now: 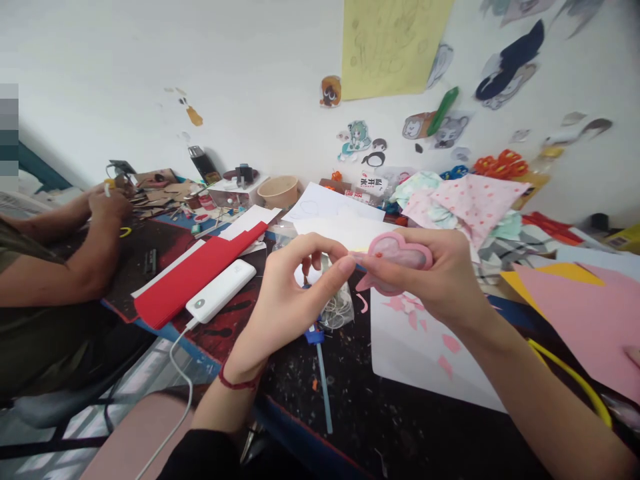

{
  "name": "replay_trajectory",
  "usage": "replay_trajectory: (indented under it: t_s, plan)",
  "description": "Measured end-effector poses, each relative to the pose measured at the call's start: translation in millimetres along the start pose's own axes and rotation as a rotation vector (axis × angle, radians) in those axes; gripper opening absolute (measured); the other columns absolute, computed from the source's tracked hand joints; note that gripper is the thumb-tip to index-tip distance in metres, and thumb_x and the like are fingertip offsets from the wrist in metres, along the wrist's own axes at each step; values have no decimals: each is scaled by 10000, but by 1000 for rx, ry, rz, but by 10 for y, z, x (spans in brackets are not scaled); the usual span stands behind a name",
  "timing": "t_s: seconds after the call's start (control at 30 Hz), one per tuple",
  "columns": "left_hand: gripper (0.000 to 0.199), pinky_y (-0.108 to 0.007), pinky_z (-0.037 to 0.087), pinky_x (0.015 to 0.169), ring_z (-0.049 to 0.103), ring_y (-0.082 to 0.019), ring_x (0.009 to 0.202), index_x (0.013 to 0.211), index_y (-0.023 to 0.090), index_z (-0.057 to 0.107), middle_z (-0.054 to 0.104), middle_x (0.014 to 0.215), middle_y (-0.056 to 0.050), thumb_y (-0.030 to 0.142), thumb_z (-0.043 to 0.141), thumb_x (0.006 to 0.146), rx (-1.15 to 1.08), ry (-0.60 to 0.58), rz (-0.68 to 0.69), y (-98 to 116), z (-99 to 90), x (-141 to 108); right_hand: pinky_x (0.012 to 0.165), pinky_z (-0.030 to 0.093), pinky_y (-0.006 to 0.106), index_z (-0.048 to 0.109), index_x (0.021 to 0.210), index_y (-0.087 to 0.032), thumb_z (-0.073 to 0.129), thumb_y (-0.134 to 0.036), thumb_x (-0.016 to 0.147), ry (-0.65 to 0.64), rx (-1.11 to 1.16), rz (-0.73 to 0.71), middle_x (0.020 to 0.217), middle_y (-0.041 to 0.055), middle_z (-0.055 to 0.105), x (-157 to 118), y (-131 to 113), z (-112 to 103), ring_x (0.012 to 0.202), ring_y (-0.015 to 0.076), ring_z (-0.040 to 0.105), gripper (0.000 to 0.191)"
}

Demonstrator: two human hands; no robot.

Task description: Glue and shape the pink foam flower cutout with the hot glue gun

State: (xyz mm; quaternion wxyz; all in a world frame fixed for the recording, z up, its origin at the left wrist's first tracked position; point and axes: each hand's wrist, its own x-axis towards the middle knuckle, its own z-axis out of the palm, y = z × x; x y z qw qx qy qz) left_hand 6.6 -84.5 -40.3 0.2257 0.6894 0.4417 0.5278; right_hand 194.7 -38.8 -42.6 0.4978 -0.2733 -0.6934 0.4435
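Note:
My right hand (433, 270) holds a pink cloud-shaped piece (400, 257) with a pale middle, thumb and fingers wrapped round its lower side. The thumb and forefinger of my left hand (305, 287) meet in a pinch at the left tip of that piece; what lies between them is too small to make out. Below my hands, pink paper scraps (413, 317) lie on a white sheet (425, 360). A blue glue gun (315, 335) with a glue stick (325, 393) rests on the dark table beneath my left hand, beside a clear plastic bag (340, 310).
Red paper (195, 280) and a white power bank (220, 291) with a cable lie to the left. At the far left a person's arms (95, 227) rest over the table. Pink sheets (585, 320) are at right; a patterned cloth (480, 207) lies near the wall.

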Motion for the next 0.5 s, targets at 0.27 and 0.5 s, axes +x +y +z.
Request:
replay_trajectory:
  t_s: [0.27,0.5]
  plan:
    - [74,-250,425,633,547,-102,686,998,199,742,714,825,22,218,687,952,85,-90,8,-21,-36,-60,433,396,236,782,678,-175,885,-348,754,26,-99,4,559,0,683,-34,-35,-35,490,98,531,215]
    - [133,-231,418,630,596,-101,665,890,184,707,710,768,23,214,617,984,161,-522,-83,-96,115,-287,486,435,279,761,640,-212,891,-398,743,88,-172,20,606,10,703,-9,-141,-133,536,129,565,249]
